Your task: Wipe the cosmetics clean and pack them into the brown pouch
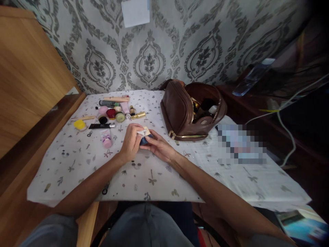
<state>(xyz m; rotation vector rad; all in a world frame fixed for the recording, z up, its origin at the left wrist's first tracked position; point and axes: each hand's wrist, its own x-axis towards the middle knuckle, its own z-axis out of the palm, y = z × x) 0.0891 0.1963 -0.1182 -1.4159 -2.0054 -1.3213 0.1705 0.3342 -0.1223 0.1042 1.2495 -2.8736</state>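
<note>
My left hand (130,143) and my right hand (162,147) meet above the middle of the table. Pinched in my left fingers is a white wipe (141,132), pressed against a small dark blue and cream container (146,139). My right hand wraps around that container from the right, hiding part of it. Beyond my left hand lie a gold tube (138,115), a black tube (100,126) with a silver cap and a pink-capped tube (106,139). To the right of my hands stands a brown makeup bag (180,109), unzipped, with several items inside.
Several small jars and tubes cluster at the back left, with a red jar (111,113) and a yellow sponge (80,125). A blurred-out flat object (241,144) lies at right. A clear bottle (253,78) rests beyond the table, near a white cable (290,137). Wooden furniture (33,79) borders the left.
</note>
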